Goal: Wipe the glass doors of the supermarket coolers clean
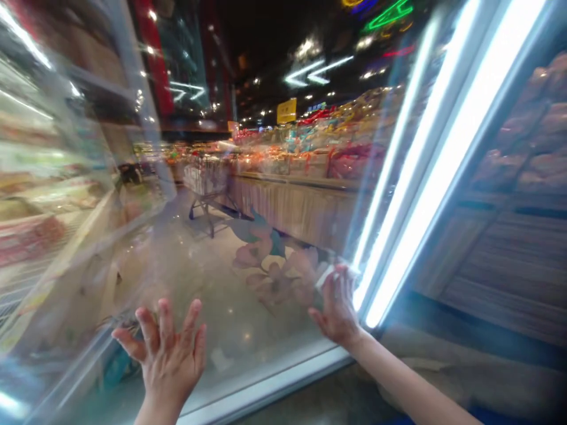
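Observation:
A glass door (212, 301) with a pale metal bottom frame (266, 379) stands tilted across the view. My left hand (170, 354) is held up in front of the glass with its fingers spread, holding nothing. Whether it touches the pane I cannot tell. Close to the bright light strip (425, 195) on the right, my right hand (339, 310) has its fingers pressed together over a whitish cloth (325, 276) against the glass. The cloth is blurred and mostly covered by the fingers. Between the hands, further up, shows a pink and teal flower picture (274, 271).
Shelves with packaged goods (31, 236) run along the left. Seen through the glass, a shopping cart (206, 183) stands in the aisle beside a long display counter (292, 203) heaped with colourful packs. A yellow sign (286, 110) hangs above. Much is blurred.

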Action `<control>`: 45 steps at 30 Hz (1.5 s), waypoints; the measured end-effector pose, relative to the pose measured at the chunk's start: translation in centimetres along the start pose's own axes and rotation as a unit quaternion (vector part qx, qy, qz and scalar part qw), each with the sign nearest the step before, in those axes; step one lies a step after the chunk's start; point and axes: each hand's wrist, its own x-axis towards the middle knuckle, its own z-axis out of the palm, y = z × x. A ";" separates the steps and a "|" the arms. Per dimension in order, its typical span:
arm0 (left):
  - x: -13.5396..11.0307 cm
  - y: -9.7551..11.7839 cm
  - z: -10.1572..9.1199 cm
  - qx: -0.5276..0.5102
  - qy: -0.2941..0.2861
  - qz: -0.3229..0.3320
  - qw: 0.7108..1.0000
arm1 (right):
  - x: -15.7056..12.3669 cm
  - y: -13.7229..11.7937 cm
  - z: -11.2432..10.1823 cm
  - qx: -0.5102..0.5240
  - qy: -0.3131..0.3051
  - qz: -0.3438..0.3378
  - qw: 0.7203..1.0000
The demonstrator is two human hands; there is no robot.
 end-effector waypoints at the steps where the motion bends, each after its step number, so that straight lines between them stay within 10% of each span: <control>1: 0.1 0.0 0.0 0.003 0.002 0.003 1.000 | -0.2 -0.7 0.1 0.009 -0.017 -0.030 0.999; 4: 0.2 -0.2 -0.2 0.011 0.003 0.013 1.000 | 0.1 -1.2 0.2 0.027 -0.030 -0.063 0.997; 9: -0.3 0.0 -0.3 0.012 -0.012 0.017 1.000 | 2.7 -3.1 -0.2 0.052 -0.012 0.105 0.993; 15: -0.6 0.4 0.0 -0.001 -0.002 -0.001 1.000 | 5.2 -10.4 0.3 0.058 -0.042 -0.089 0.993; 21: 0.2 -1.3 -1.1 0.016 0.010 -0.014 1.000 | 9.7 -9.1 -0.3 0.044 0.048 0.067 0.996; 26: 0.4 -2.0 -1.4 0.020 0.001 0.012 1.000 | 10.2 -14.8 -0.6 0.083 -0.032 -0.025 0.996; 32: 0.6 -3.2 -2.2 0.037 -0.006 0.003 0.999 | 12.0 -11.9 -0.6 0.057 0.047 0.084 0.994; 39: 0.4 -3.9 -2.7 0.047 -0.009 -0.009 0.999 | 10.5 -19.7 -0.8 0.103 -0.034 -0.061 0.992; 45: 0.5 -5.8 -4.1 0.070 -0.009 -0.046 0.996 | 13.7 -18.8 -0.9 0.073 -0.009 0.003 0.997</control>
